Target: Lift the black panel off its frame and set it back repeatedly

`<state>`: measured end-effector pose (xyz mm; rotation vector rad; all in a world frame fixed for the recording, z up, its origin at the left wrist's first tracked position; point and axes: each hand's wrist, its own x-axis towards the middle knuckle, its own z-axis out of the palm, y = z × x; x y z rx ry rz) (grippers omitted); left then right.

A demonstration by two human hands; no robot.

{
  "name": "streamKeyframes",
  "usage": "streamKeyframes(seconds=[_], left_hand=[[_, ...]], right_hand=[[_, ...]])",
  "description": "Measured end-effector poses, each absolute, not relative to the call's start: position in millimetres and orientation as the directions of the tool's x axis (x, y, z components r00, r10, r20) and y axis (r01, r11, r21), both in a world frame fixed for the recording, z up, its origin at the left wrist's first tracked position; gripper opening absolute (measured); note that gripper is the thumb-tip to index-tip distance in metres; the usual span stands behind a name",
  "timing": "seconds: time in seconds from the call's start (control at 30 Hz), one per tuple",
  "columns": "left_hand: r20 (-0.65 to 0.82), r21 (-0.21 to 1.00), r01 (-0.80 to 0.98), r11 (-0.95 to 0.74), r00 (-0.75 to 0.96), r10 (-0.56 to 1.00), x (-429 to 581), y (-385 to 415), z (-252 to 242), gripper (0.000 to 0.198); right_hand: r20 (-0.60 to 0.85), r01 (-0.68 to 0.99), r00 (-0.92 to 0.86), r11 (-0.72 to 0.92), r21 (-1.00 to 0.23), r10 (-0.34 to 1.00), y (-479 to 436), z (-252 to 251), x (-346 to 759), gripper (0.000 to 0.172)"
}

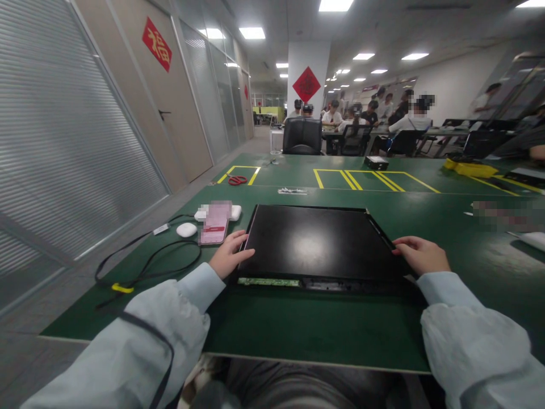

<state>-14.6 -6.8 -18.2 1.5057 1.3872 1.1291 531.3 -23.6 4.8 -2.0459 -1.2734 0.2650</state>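
Observation:
A flat black display panel (315, 238) lies before me on the green table, with a strip of green circuit board (268, 282) showing along its near edge. My left hand (232, 254) grips the panel's left side, thumb over the top surface and fingers along the edge. On the opposite side, the fingers of my right hand (421, 254) are closed around the right edge. The undersides of both grips are hidden.
Left of the panel lie a phone (214, 227), a white round case (186, 229) and a looped black cable (147, 264). Farther back are red-handled scissors (237, 180), small white pieces (292, 192), a black box (376, 163) and a yellow tray (468, 168). Several people sit beyond.

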Motion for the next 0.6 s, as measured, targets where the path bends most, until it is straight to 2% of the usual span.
streamKeyframes(seconds=[0.23,0.37,0.5,0.6], left_hand=[[0.088,0.950,0.303,-0.080,-0.013,0.996,-11.8,-7.7,-16.5,0.064],[0.147,0.926,0.343,-0.156,0.053,0.988,-14.5,-2.3,-28.7,0.069],[0.251,0.828,0.493,-0.266,0.097,0.963,-16.2,1.9,-43.2,0.076],[0.251,0.770,0.574,-0.280,0.131,0.959,-18.3,2.4,-47.3,0.074]], right_hand=[[0.176,0.700,0.498,-0.274,-0.660,0.849,-22.6,1.9,534.4,0.019],[0.192,0.707,0.486,-0.254,-0.660,0.853,-21.8,-0.6,537.2,0.019],[0.181,0.700,0.489,-0.261,-0.664,0.853,-22.1,-0.6,536.0,0.023],[0.174,0.698,0.495,-0.270,-0.663,0.851,-22.2,-0.5,535.0,0.026]])
